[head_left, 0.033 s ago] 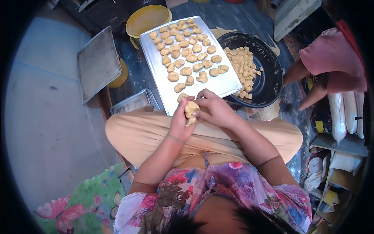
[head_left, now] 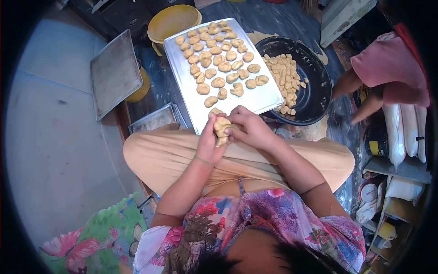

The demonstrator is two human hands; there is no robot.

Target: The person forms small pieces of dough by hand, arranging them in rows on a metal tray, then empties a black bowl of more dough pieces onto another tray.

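Observation:
Above my lap, my left hand [head_left: 211,145] is closed around a lump of tan dough [head_left: 221,127]. My right hand [head_left: 249,129] pinches the same lump from the right, its thumb pressed into the dough. Part of the lump is hidden by my fingers. Just beyond my hands lies a silver baking tray [head_left: 194,112] carrying several rows of small rounded dough pieces [head_left: 218,82]. One piece at the tray's near end is partly covered by my left hand. To the right of the tray, a black basin [head_left: 315,98] holds a heap of smaller cut dough bits [head_left: 284,75].
Back left stands a yellow bucket [head_left: 171,23]. An upright worn tray [head_left: 116,73] leans on another yellow container [head_left: 140,86]; a smaller tray [head_left: 155,121] lies near my left knee. Another person's legs [head_left: 365,98] are beside the basin. Shelves with items [head_left: 397,178] line the right.
The dough lump has shifted slightly and looks more folded under my right thumb. My hands stay in nearly the same place.

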